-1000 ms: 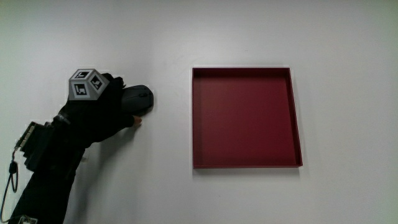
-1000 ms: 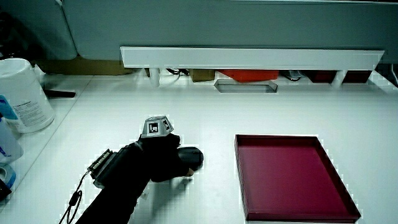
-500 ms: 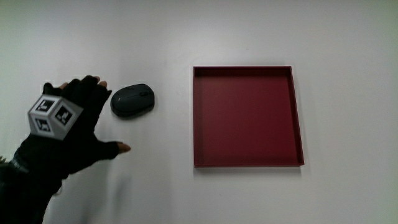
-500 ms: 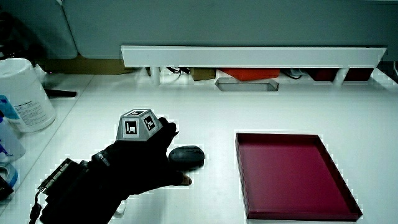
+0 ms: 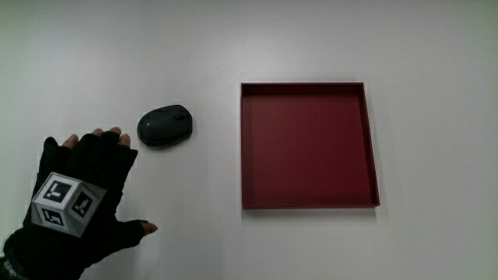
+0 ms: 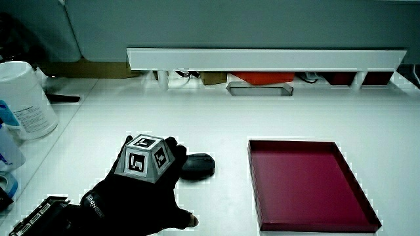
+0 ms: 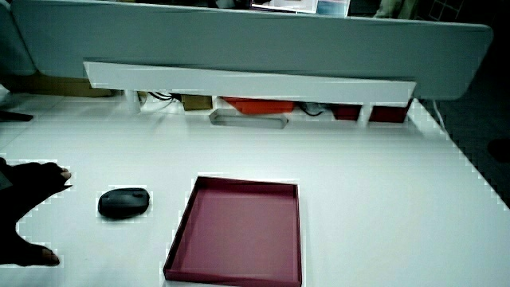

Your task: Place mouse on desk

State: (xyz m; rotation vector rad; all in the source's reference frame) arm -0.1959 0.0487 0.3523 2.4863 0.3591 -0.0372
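A dark grey mouse (image 5: pixel 165 125) lies alone on the white desk (image 5: pixel 194 47), beside the red tray (image 5: pixel 372 155). Both side views show the mouse (image 6: pixel 197 166) (image 7: pixel 124 202) resting flat with nothing touching it. The gloved hand (image 5: pixel 82 204) hovers nearer to the person than the mouse, fingers spread and holding nothing, its patterned cube (image 5: pixel 66 204) facing up. In both side views the hand (image 6: pixel 141 190) (image 7: pixel 24 209) is apart from the mouse.
The shallow red tray (image 6: pixel 367 216) holds nothing. A white canister (image 6: pixel 23 98) stands at the table's edge beside other containers. A low white shelf (image 6: pixel 262 60) and grey partition (image 7: pixel 239 40) run along the table's end farthest from the person.
The hand let go of the mouse, opened, and drew back toward the person. The mouse stays where it was set down on the desk.
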